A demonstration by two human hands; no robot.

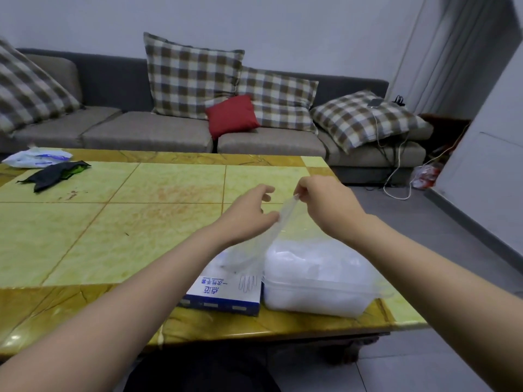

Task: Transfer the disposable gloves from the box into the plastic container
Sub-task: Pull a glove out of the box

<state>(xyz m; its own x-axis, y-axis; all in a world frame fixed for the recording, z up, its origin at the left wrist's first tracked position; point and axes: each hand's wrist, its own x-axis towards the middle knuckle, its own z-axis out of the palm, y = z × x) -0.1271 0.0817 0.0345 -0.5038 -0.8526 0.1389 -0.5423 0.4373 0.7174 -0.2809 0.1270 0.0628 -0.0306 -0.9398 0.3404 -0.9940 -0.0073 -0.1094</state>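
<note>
Head view: above the box [223, 290], right hand [325, 205] pinches a glove [263, 241] by its top; left hand [249, 216], loosely spread, touches it lower down.

View: one wide-angle camera, worn on the head, at the near edge of the desk [113, 222].
Facing: looked forward and down, toward the far sofa [147, 131].
Nearness: close; left hand [249, 216] and right hand [325, 205] sat mid-frame.

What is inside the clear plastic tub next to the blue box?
A fluffy heap of thin whitish gloves, piled above the rim of the tub. The heap hides the bottom, so anything underneath cannot be seen. The right hand pinches another glove.
</note>
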